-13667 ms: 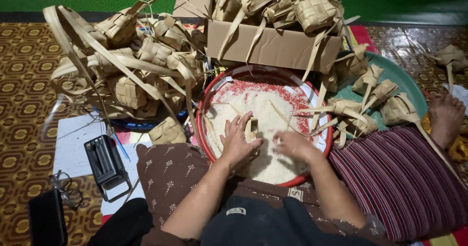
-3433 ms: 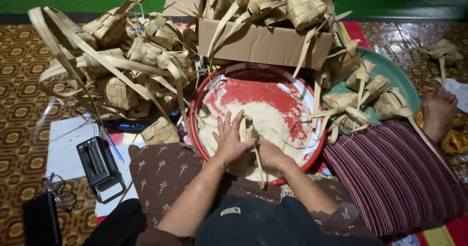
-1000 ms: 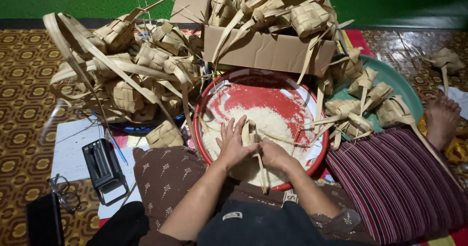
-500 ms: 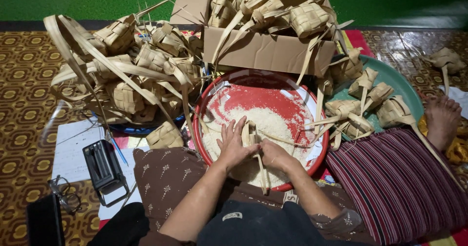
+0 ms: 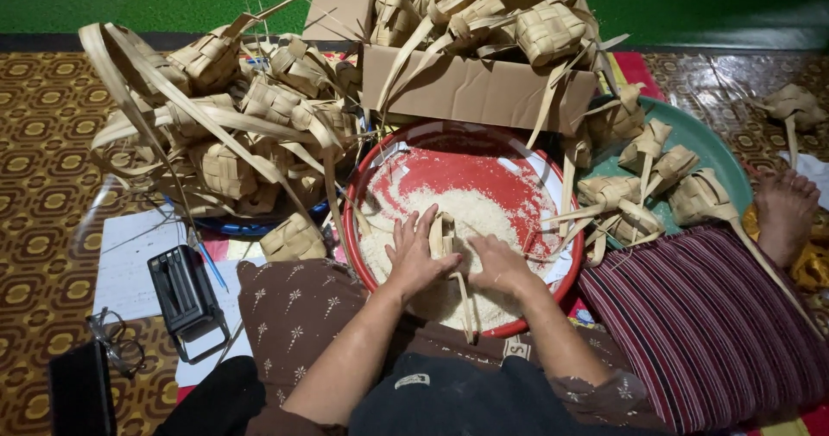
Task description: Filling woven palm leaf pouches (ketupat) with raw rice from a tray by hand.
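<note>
A round red tray (image 5: 449,155) in front of me holds a heap of white rice (image 5: 479,216) on its near side. Both my hands are in the rice. My left hand (image 5: 413,255) steadies a small woven palm-leaf pouch (image 5: 442,233) that stands upright between my hands. My right hand (image 5: 496,265) lies cupped against the pouch's other side, over the rice. Long leaf strips trail from the pouch toward me.
A pile of empty woven pouches (image 5: 233,134) lies left. A cardboard box (image 5: 479,91) of pouches sits behind the tray. More pouches fill a green basin (image 5: 721,155) at right. A striped cloth (image 5: 699,315), a bare foot (image 5: 784,211), papers, a black device (image 5: 183,293) and glasses (image 5: 112,345) lie around.
Over the last second my hands stay in the same place around the pouch. Earlier the right hand was further right, spread on the rice.
</note>
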